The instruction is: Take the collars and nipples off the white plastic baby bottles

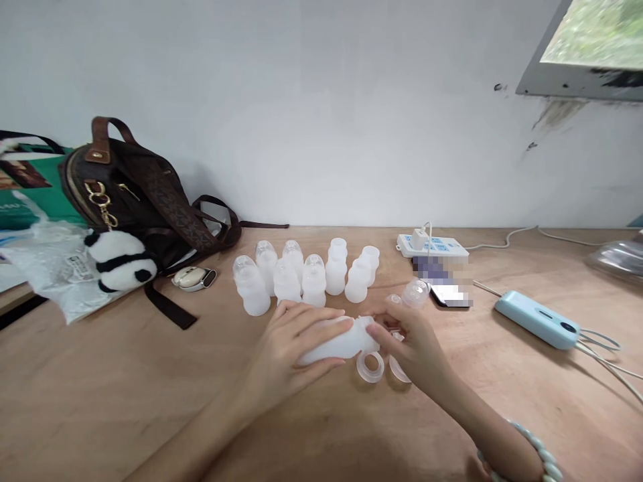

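Observation:
A frosted white baby bottle lies tilted on its side in my left hand, whose fingers wrap round its body. My right hand pinches the bottle's neck end between thumb and fingers; exactly what part it grips is partly hidden. Just below the neck, a translucent ring rests on the table. Another clear round part lies partly under my right hand. Behind that hand sits a clear dome cap. Several capped baby bottles stand upright beyond my left hand, beside uncapped bottles.
On the left are a brown backpack with a panda plush, a plastic bag and a computer mouse. To the right lie a power strip, a phone and a blue power bank with cables.

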`<state>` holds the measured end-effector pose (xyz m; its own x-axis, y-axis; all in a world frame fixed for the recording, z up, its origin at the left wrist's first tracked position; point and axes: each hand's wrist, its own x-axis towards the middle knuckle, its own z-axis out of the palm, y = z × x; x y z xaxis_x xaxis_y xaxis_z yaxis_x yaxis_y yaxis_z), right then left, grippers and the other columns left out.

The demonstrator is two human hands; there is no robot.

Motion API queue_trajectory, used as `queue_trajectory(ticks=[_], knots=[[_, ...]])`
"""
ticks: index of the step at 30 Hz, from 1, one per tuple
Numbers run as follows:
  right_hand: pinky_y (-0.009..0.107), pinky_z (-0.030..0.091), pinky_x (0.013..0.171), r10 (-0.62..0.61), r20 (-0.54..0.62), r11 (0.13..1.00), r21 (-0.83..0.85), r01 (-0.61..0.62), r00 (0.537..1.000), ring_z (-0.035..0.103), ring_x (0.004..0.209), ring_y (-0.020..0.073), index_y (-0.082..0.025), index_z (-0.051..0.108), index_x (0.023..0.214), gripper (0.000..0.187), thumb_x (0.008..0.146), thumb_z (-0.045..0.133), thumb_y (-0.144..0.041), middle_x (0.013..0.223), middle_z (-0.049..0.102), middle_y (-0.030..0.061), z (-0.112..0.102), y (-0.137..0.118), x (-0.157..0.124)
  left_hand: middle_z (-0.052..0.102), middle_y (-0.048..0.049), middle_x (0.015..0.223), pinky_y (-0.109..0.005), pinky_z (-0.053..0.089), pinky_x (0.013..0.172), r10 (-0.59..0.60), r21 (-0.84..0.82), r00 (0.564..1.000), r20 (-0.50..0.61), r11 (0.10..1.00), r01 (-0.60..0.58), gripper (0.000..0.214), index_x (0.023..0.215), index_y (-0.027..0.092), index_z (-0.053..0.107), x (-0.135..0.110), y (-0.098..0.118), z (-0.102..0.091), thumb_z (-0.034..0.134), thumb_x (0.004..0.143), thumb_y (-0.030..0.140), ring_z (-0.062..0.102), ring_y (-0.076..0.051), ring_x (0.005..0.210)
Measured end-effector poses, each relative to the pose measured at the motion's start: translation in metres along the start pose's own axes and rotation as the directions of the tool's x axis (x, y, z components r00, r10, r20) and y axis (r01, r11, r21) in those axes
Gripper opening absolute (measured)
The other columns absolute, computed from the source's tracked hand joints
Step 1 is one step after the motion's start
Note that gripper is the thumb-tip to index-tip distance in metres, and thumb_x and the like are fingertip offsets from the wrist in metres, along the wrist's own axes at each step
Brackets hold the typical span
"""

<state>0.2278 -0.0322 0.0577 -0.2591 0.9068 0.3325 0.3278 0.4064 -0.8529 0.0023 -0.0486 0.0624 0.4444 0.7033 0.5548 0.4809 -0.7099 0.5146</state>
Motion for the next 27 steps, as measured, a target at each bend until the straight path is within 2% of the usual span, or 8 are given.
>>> queue_trajectory(ticks=[3, 7, 10, 14, 20, 23, 25, 27], knots=[[0.024, 0.038, 0.042, 0.170, 0.106, 0.960, 0.208, -0.189, 0.980, 0.049, 0.041, 0.0125, -0.020, 0.056, 0.109, 0.039, 0.096, 0.044, -0.055, 0.050, 0.057, -0.0057, 0.000, -0.001, 0.000, 0.073, -0.0046, 0.123, -0.042, 0.044, 0.092, 0.047, 0.080, 0.999, 0.014, 0.996, -0.048, 0.038, 0.127, 0.032, 0.066, -0.001, -0.002, 0.003, 0.071, 0.089, 0.033, 0.068, -0.027, 0.103], [0.026, 0.045, 0.052, 0.136, 0.330, 0.908, 0.335, -0.250, 0.934, 0.057, 0.051, 0.0133, -0.022, 0.041, 0.132, 0.054, 0.092, 0.055, -0.054, 0.063, 0.068, -0.0033, -0.012, -0.011, 0.003, 0.074, -0.0061, 0.120, -0.045, 0.049, 0.096, -0.387, -0.271, 0.918, 0.088, 0.878, 0.395, 0.042, 0.122, 0.025, 0.070, 0.005, -0.002, -0.001, 0.074, 0.083, 0.040, 0.067, -0.031, 0.108], [0.024, 0.042, 0.049, 0.142, 0.335, 0.938, 0.254, -0.235, 0.931, 0.054, 0.050, 0.0127, -0.021, 0.055, 0.114, 0.042, 0.085, 0.068, -0.048, 0.056, 0.061, -0.0058, -0.011, -0.007, 0.005, 0.073, -0.0075, 0.121, -0.045, 0.053, 0.093, -0.499, -0.443, 0.832, 0.243, 0.706, 0.553, 0.041, 0.117, 0.022, 0.073, 0.008, 0.001, -0.002, 0.075, 0.080, 0.041, 0.068, -0.032, 0.107], [0.023, 0.033, 0.044, 0.156, 0.125, 0.985, 0.053, -0.163, 0.980, 0.042, 0.047, 0.0095, -0.020, 0.053, 0.066, 0.044, 0.092, 0.055, -0.055, 0.052, 0.045, -0.0053, -0.005, 0.010, 0.005, 0.075, -0.0038, 0.116, -0.052, 0.043, 0.104, -0.392, -0.322, 0.914, 0.104, 0.856, 0.404, 0.046, 0.115, 0.029, 0.075, 0.005, 0.005, 0.003, 0.085, 0.071, 0.038, 0.064, -0.034, 0.109], [0.030, 0.054, 0.074, -0.009, 0.263, 0.996, 0.093, -0.016, 0.965, 0.063, 0.095, 0.0189, -0.031, 0.054, 0.131, 0.048, 0.087, 0.068, -0.045, 0.109, 0.065, 0.0045, -0.023, 0.001, 0.004, 0.074, -0.0069, 0.116, -0.045, 0.054, 0.092, -0.504, -0.361, 0.844, 0.182, 0.764, 0.534, 0.044, 0.117, 0.023, 0.071, 0.006, 0.004, 0.007, 0.080, 0.076, 0.036, 0.066, -0.032, 0.108], [0.025, 0.051, 0.061, 0.025, 0.233, 0.990, 0.128, -0.056, 0.972, 0.062, 0.074, 0.0147, -0.024, 0.064, 0.102, 0.022, 0.086, 0.069, -0.039, 0.086, 0.065, 0.0013, -0.017, -0.004, 0.005, 0.075, -0.0077, 0.110, -0.041, 0.056, 0.088, -0.390, -0.267, 0.916, 0.093, 0.877, 0.400, 0.044, 0.113, 0.021, 0.069, 0.004, 0.004, 0.009, 0.083, 0.074, 0.034, 0.068, -0.030, 0.104], [0.022, 0.042, 0.047, 0.145, 0.228, 0.956, 0.219, -0.196, 0.963, 0.051, 0.052, 0.0104, -0.021, 0.056, 0.077, 0.027, 0.089, 0.063, -0.044, 0.062, 0.057, -0.0034, -0.007, -0.002, 0.005, 0.074, -0.0088, 0.113, -0.040, 0.056, 0.087, -0.120, -0.050, 0.993, -0.006, 0.992, 0.120, 0.037, 0.116, 0.022, 0.066, -0.002, 0.003, 0.011, 0.078, 0.082, 0.030, 0.069, -0.027, 0.099], [0.021, 0.034, 0.040, 0.278, 0.260, 0.885, 0.304, -0.351, 0.925, 0.042, 0.042, 0.0083, -0.022, 0.045, 0.065, 0.039, 0.088, 0.060, -0.050, 0.051, 0.049, -0.0059, 0.004, 0.001, 0.005, 0.073, -0.0112, 0.120, -0.039, 0.057, 0.084, 0.217, 0.243, 0.976, -0.017, 0.948, -0.207, 0.035, 0.127, 0.022, 0.060, -0.008, 0.002, 0.012, 0.065, 0.092, 0.020, 0.070, -0.025, 0.095]])
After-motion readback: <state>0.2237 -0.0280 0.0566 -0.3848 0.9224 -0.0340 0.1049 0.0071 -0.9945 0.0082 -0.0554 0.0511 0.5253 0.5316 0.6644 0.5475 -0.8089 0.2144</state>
